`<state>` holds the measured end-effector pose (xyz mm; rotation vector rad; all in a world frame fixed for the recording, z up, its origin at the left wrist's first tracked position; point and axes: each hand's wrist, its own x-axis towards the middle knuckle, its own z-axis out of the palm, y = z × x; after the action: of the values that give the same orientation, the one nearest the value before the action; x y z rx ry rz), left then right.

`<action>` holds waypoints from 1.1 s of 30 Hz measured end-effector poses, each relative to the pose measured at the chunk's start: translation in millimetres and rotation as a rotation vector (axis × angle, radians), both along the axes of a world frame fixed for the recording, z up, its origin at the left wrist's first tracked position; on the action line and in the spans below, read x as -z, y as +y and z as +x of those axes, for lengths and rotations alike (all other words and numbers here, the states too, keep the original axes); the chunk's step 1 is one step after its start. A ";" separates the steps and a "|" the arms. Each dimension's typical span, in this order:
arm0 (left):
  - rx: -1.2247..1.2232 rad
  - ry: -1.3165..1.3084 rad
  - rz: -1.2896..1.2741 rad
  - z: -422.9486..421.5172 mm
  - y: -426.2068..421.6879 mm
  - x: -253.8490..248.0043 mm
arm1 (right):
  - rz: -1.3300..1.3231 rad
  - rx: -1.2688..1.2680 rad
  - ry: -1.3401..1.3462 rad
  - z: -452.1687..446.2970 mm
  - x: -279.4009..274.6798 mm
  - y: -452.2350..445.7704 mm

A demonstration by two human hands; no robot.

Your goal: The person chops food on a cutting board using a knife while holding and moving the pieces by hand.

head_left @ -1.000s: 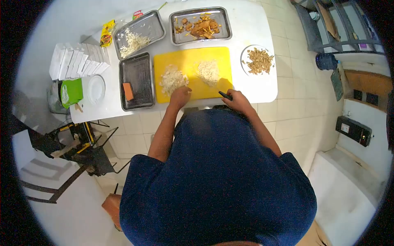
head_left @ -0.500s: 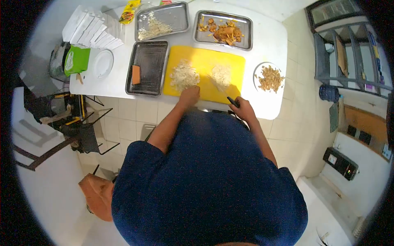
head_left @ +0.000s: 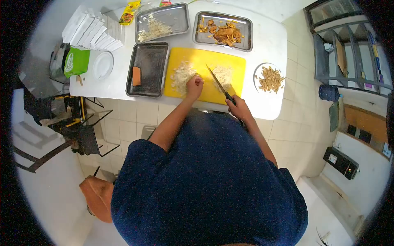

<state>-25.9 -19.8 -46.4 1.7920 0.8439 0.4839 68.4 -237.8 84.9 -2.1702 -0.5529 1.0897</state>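
A yellow cutting board point(head_left: 207, 95) lies before me with two heaps of pale chopped pieces, a left heap point(head_left: 180, 76) and a right heap point(head_left: 223, 76). My right hand point(head_left: 239, 108) grips a kitchen knife point(head_left: 219, 85) by its black handle. The blade slants up and to the left, along the left side of the right heap. My left hand point(head_left: 195, 87) is closed with curled fingers at the lower right edge of the left heap; what it holds, if anything, is hidden.
Left of the board is a dark tray point(head_left: 152, 82) with an orange block point(head_left: 136, 76). Behind stand a tray point(head_left: 180, 24) of pale shreds and a tray point(head_left: 201, 39) of browned pieces. A plate point(head_left: 258, 84) of brown strips is right; a white plate point(head_left: 102, 65) is left.
My left hand has moved up and to the right, over the board. The knife, blurred before, is now steady, with its blade tip farther up and left.
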 end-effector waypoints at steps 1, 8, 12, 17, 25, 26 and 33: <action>-0.024 0.013 0.006 0.7 -1.9 -4.9 | -0.040 -0.054 -0.067 0.6 4.5 -2.3; 0.127 0.124 0.138 3.0 -4.8 -4.3 | -0.269 -0.257 -0.229 -8.3 -8.0 0.7; 0.163 0.099 0.258 4.5 -10.4 11.1 | -0.233 -0.280 -0.298 -15.8 -4.4 2.5; 0.188 0.224 0.276 4.3 -13.8 8.1 | -0.298 -0.313 -0.328 -17.2 -8.9 6.6; 0.454 0.487 0.575 -9.1 -21.8 -8.6 | -0.303 -0.278 -0.326 -17.1 -14.1 3.4; 0.495 0.539 0.558 -8.8 -20.6 -14.6 | -0.299 -0.270 -0.315 -16.5 -10.5 1.8; 0.651 0.849 0.230 3.0 -22.9 -45.5 | -0.234 -0.309 -0.291 -15.3 1.7 1.8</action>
<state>-22.9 -42.7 -1.0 2.3726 0.6919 -0.6768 53.2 -236.1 83.2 -2.5289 -0.9592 1.0417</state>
